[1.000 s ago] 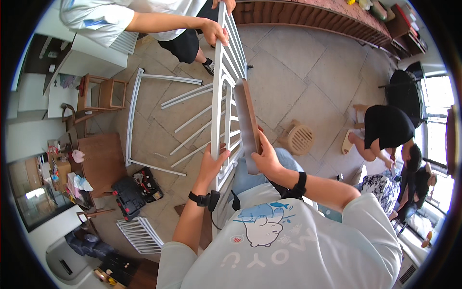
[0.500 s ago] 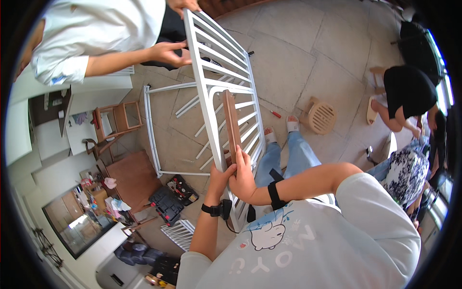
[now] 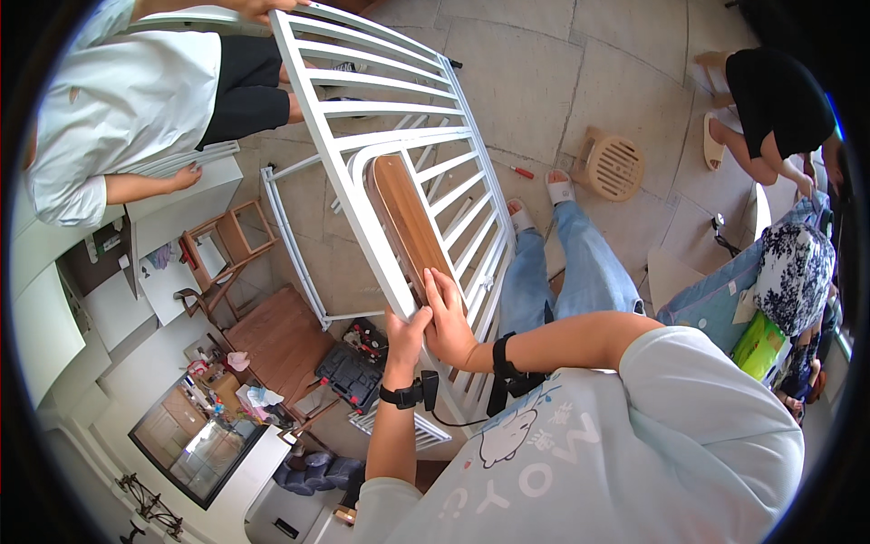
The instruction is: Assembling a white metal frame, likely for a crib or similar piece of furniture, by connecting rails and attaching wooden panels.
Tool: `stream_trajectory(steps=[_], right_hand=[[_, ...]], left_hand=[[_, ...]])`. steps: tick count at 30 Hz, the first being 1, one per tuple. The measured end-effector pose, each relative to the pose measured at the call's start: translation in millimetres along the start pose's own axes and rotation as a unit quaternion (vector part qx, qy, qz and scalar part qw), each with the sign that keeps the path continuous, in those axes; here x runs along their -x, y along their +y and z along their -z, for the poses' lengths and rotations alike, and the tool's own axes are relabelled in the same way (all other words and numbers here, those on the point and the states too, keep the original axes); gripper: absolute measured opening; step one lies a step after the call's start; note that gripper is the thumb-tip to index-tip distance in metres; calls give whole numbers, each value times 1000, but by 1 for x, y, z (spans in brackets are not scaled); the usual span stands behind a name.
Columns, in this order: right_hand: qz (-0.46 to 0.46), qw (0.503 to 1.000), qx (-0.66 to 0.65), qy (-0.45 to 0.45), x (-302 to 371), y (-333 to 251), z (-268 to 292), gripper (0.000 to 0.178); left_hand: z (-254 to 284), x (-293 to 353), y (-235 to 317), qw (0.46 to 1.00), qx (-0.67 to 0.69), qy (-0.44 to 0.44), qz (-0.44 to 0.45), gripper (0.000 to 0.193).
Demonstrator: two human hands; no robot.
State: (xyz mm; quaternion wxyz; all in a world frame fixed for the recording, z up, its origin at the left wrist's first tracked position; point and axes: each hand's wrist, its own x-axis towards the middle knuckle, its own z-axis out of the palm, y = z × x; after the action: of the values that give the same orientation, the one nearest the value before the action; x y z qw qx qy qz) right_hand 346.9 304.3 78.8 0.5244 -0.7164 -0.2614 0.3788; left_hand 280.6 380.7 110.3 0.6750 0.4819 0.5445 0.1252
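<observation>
A white slatted metal panel (image 3: 313,113) stands tilted in front of me, running from my hands up to the far left. My left hand (image 3: 405,340) is closed around its near rail, thumb on top. Set within the panel is a brown wooden board (image 3: 408,213) with a rounded far end, bordered by a curved white bar. My right hand (image 3: 450,328) lies against the board's near end, its fingers stretched along the wood. Another person's hand (image 3: 263,7) rests on the panel's far corner; that person's other hand (image 3: 186,177) hangs free of it.
A white metal frame (image 3: 294,245) and loose bars lie on the floor behind the panel. A round plastic stool (image 3: 616,165) and a red-handled tool (image 3: 522,171) are ahead. An open black toolbox (image 3: 352,370) sits at left. Another person (image 3: 779,100) bends at the right.
The panel has tilted, so more of the board's broad face shows. The other person has shifted left and let one hand drop from the panel. My right fingers have straightened along the board.
</observation>
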Motion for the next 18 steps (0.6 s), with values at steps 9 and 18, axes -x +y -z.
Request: stream_trajectory(steps=[9, 18], right_hand=[[55, 997, 25, -48, 3, 27, 3, 84], [124, 973, 28, -191, -5, 43, 33, 104]], left_hand=[[-4, -3, 8, 994, -103, 29, 28, 47], [-5, -2, 9, 980, -171, 98, 22, 30]])
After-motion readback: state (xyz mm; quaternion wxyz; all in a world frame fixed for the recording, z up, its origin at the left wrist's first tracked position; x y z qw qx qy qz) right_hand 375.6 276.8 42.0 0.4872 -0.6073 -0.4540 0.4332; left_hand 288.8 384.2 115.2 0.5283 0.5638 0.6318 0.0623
